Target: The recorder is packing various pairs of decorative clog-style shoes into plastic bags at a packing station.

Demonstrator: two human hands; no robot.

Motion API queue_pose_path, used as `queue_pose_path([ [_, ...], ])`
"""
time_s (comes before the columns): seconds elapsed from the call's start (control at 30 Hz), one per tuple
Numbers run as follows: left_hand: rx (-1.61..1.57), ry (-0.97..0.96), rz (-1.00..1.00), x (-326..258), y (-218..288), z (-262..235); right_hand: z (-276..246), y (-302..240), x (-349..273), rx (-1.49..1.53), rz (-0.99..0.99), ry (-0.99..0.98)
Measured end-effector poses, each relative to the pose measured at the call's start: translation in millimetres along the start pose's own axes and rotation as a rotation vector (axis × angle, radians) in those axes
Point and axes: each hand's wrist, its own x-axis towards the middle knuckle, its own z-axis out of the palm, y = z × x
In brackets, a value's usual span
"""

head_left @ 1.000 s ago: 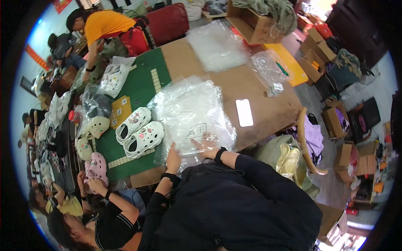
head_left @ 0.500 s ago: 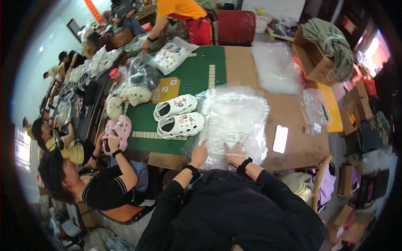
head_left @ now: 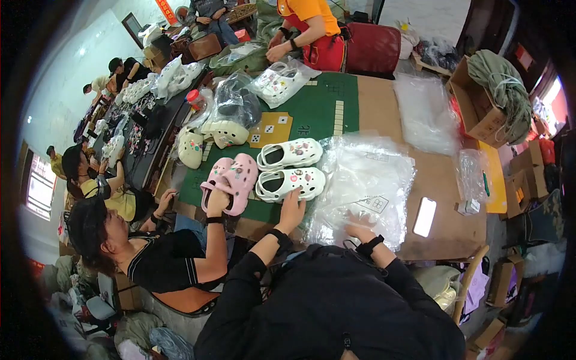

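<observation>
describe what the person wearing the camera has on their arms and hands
Both arms are in long black sleeves that reach to the wrists. Each wrist carries a dark band, like a watch or wrist strap, seen most clearly at the right wrist. The left hand and the right hand are bare, with no gloves. Rings or other markings are too small to make out.

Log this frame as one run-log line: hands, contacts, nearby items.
left hand: touching near white clog | right hand: resting on clear plastic bags | nearby: pink clogs, phone | surface: cardboard-covered table
</observation>
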Motion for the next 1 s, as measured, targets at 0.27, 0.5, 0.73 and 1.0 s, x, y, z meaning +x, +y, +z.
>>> queue_pose_path([
  [0.27,0.38,0.2,-0.14,18,-7,-2,-15,-27,-10,-0.002,-0.453,0.036],
  [0.5,0.328,0.063,-0.372,44,-22,-3,-27,-23,-17,0.433,-0.828,0.078],
  [0.73,0.227,-0.025,-0.443,62,-24,-8,-37,-20,-26,0.72,-0.747,-0.007],
  [1.0,-0.058,0.047,-0.399,94,-47,-1,-58,-28,-42,1.239,-0.589,-0.208],
])
